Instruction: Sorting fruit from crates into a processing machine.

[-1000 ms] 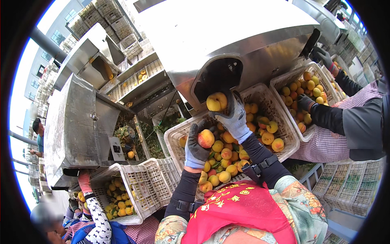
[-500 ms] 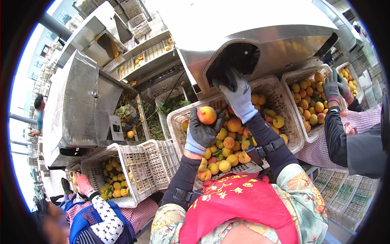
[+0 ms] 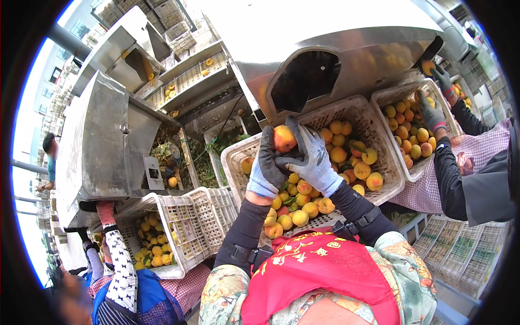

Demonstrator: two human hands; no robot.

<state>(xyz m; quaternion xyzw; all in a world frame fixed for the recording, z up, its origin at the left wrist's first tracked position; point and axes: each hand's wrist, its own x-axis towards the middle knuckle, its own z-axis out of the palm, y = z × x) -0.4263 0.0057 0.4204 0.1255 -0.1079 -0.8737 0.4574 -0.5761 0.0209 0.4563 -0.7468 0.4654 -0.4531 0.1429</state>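
Observation:
A red and yellow peach (image 3: 284, 139) sits between my two gloved hands, above the near side of a pale plastic crate. My left hand (image 3: 267, 167) grips it from the left, fingers curled round its side. Against its right side press the fingers of my right hand (image 3: 312, 160), and the two thumbs meet just below it. Both gloves are blue-grey knit with dark palms. Beneath my hands the crate (image 3: 391, 162) holds many loose yellow and red peaches (image 3: 311, 210). Part of the fruit is hidden by my hands and wrists.
A metal machine housing (image 3: 374, 59) with a dark opening (image 3: 306, 78) stands just beyond the crate. To the right, a co-worker's gloved hands (image 3: 431, 112) work over another peach crate (image 3: 413, 172). At left, another co-worker's pink glove (image 3: 106, 212) reaches into a second housing (image 3: 103, 146).
My right hand has come back out of the machine opening and closed against the peach in my left hand, which has risen slightly. Co-workers' hands on both sides have moved toward machine openings.

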